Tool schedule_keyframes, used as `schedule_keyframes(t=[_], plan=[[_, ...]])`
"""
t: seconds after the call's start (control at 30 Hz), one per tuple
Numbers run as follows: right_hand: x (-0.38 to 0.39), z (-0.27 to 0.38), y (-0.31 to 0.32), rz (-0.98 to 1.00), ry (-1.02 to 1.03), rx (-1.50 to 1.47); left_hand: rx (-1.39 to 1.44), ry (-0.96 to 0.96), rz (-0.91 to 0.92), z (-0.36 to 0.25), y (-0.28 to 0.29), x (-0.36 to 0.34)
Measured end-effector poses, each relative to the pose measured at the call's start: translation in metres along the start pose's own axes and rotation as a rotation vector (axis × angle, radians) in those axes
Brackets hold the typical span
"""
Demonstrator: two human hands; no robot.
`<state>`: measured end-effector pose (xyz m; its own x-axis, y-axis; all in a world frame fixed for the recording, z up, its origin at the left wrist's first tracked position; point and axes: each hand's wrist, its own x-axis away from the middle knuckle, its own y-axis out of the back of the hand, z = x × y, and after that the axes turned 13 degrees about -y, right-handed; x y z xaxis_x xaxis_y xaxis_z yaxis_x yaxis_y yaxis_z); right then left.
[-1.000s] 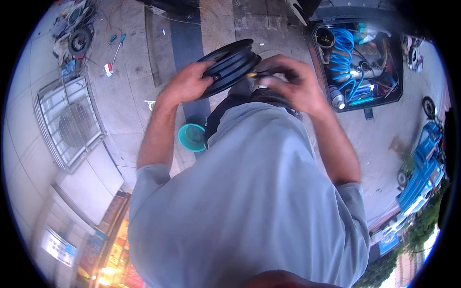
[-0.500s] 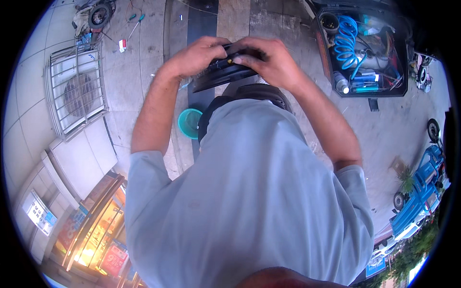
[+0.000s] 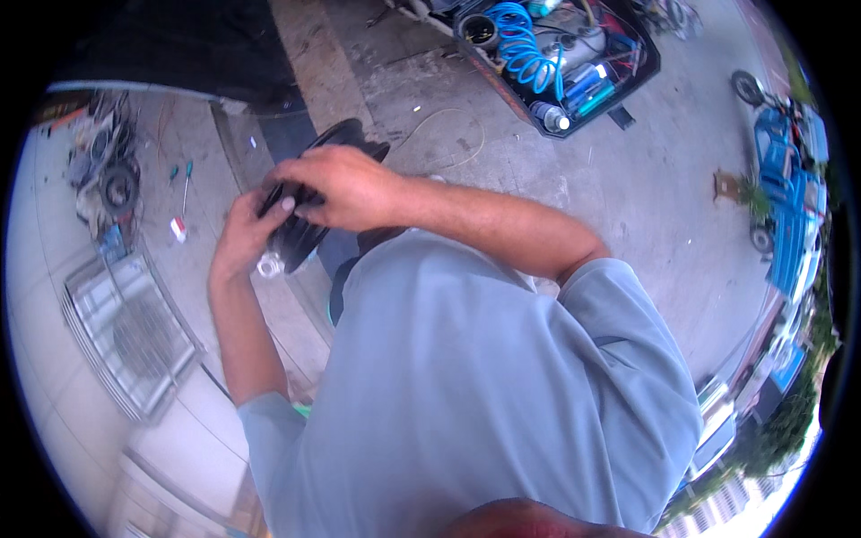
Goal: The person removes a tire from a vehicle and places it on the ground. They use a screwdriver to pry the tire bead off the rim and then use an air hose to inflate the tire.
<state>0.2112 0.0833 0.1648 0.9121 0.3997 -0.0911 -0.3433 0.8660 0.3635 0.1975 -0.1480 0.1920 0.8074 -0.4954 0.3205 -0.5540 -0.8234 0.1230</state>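
Observation:
A round black wheel (image 3: 300, 244) is held up in front of my chest, tilted on edge, with its far rim rising to the upper right. My left hand (image 3: 242, 231) grips its left side, thumb lying over the near face. Across its top reaches my right hand (image 3: 352, 186), fingers curled down onto the middle of the wheel; the fingertips are partly hidden. Just below my left hand, beside the wheel's lower edge, a shiny clear or silvery piece (image 3: 269, 264) shows; what it is I cannot make out.
An open black case (image 3: 619, 117) with a blue coiled hose (image 3: 520, 49) and a bottle (image 3: 549, 117) lies at the upper right. A screwdriver (image 3: 187, 184) and small red-white box (image 3: 178, 230) lie left, near a caged air-conditioner unit (image 3: 134, 327). A blue vehicle (image 3: 789, 197) stands far right.
The whole view has turned, so the case and ground items have shifted. Both hands and the wheel are further left, the wheel is more steeply tilted, and the green basin is almost hidden.

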Motion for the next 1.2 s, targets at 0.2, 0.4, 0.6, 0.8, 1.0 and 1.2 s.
schedule_keyframes(t=[0.2,0.4,0.6,0.8,1.0,1.2], plan=[[0.040,-0.043,0.046,-0.297,-0.273,-0.028,0.009,0.152,-0.042,0.049,0.015,-0.015],[0.117,-0.138,0.179,-0.569,-0.728,0.216,0.029,0.322,-0.062,0.117,0.025,-0.010],[0.065,-0.211,0.329,-0.668,-0.795,0.457,0.059,0.399,-0.277,0.122,0.004,-0.022],[-0.027,-0.363,0.366,-0.189,-0.540,0.665,0.140,0.505,-0.331,0.087,-0.020,-0.053],[0.000,-0.281,0.383,0.026,-0.684,0.683,0.033,0.569,-0.248,0.078,-0.024,-0.078],[0.050,-0.182,0.436,-0.241,-0.748,0.598,0.068,0.587,-0.276,0.075,-0.026,-0.093]])
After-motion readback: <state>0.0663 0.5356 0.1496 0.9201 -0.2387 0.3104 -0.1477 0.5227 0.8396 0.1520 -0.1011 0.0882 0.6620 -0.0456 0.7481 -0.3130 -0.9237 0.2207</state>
